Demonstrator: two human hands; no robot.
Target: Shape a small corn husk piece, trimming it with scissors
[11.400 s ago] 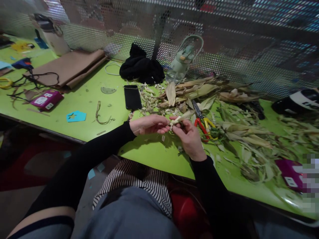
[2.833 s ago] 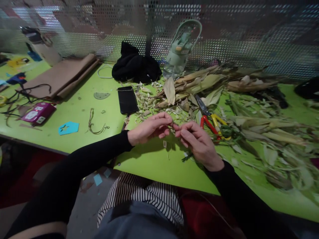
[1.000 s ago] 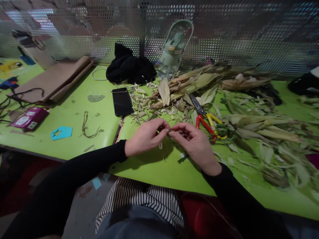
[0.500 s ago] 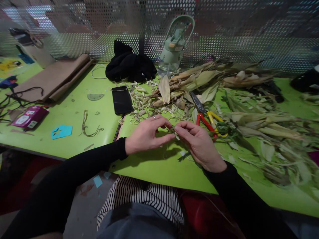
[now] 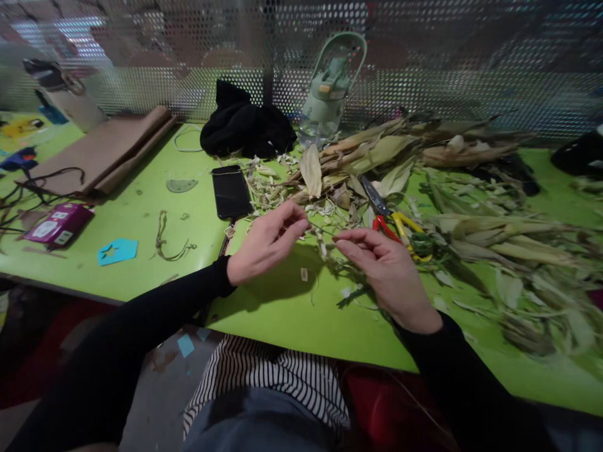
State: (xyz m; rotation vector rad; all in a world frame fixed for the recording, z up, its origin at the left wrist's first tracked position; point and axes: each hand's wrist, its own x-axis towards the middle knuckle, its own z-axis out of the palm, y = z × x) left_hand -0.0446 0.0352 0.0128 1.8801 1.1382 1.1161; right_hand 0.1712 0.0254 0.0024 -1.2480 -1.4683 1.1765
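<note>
Above the front of the green table, my left hand (image 5: 269, 242) and my right hand (image 5: 389, 276) are apart, both with fingertips pinched. A thin dark strand (image 5: 323, 231) runs between them, one end at each hand's fingertips. Just below it show pale husk bits (image 5: 322, 248); whether they hang from the strand or lie on the table I cannot tell. Beyond my right hand lie scissors (image 5: 393, 223) with red and yellow handles, partly covered by green scraps. Dried corn husks (image 5: 367, 150) are heaped behind, and more husks (image 5: 509, 238) spread to the right.
A black phone (image 5: 232, 191) lies left of the husk scraps. A green water bottle (image 5: 325, 100) and black cloth (image 5: 249, 122) stand against the perforated screen. Leftward are a twisted cord (image 5: 162, 242), a blue paper tag (image 5: 117, 252), a purple box (image 5: 59, 225) and brown paper (image 5: 101, 150).
My hands have drawn apart: the left moved left and up, the right moved slightly right. The strand between them now shows.
</note>
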